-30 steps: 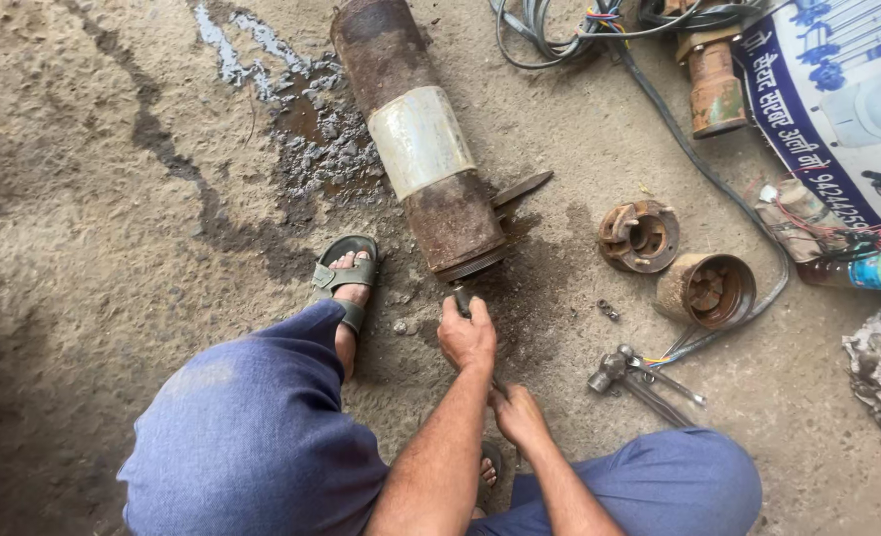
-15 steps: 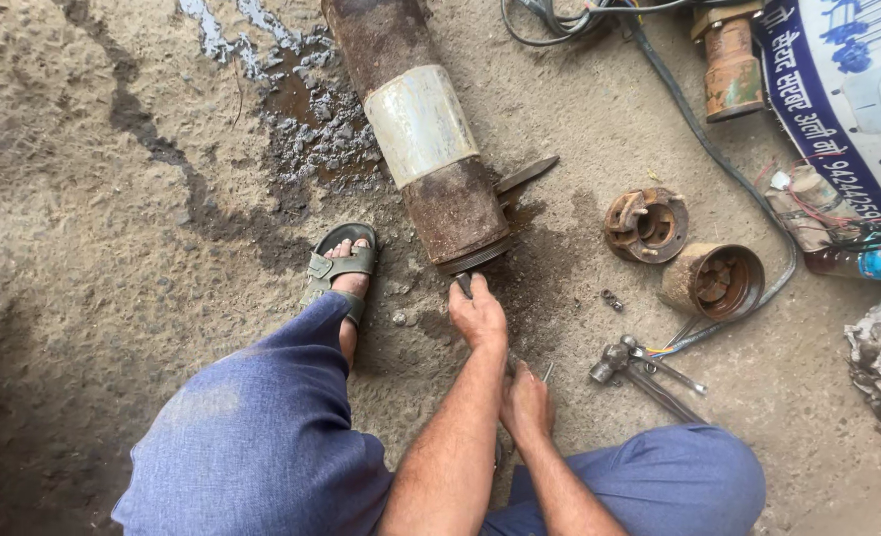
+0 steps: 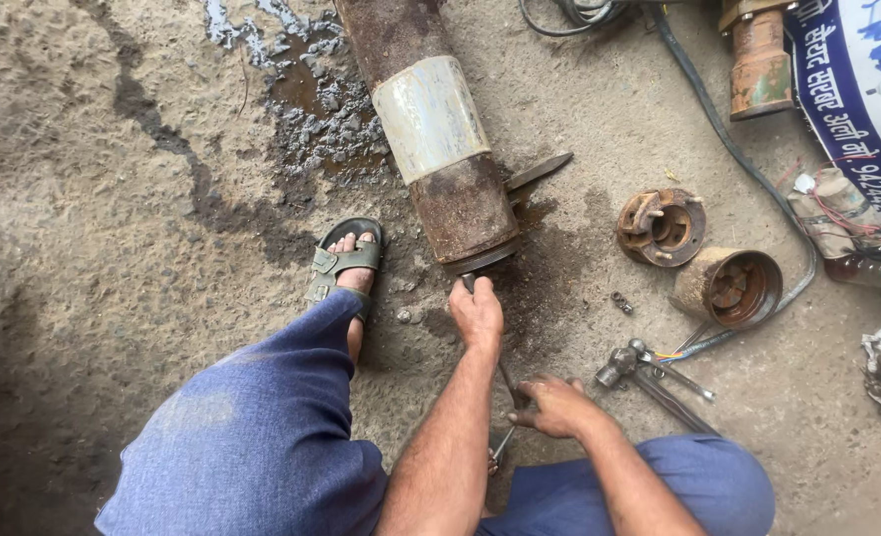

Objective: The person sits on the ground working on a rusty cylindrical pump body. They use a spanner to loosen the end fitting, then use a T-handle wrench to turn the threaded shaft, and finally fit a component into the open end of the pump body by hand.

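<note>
Rusty metal rod (image 3: 505, 372) runs between two bare hands on a stained concrete floor (image 3: 113, 199), its far tip set against the lower end of one long corroded pump cylinder (image 3: 430, 139). Left hand (image 3: 477, 316) is closed over the rod's upper part, right at the cylinder's rim, fingers wrapped round it. Right hand (image 3: 556, 405) has its grip closed on the rod's lower end, nearer the body, thumb and fingers pinched around the metal. One foot in a green sandal (image 3: 346, 263) rests just beside the cylinder, and two knees in blue trousers (image 3: 262, 437) frame the arms. One pale metal band (image 3: 430, 117) wraps the cylinder's middle, and one flat steel blade (image 3: 538, 171) sticks out from beneath it on the right. Farther right lie two rusty round pump parts (image 3: 662, 226), one open-topped housing (image 3: 728, 288) just beside the other, with one wrench-like tool (image 3: 649, 367) near them. One black cable (image 3: 748, 169) curves past, and one patch of wet rubble (image 3: 321, 99) lies above the sandal.
</note>
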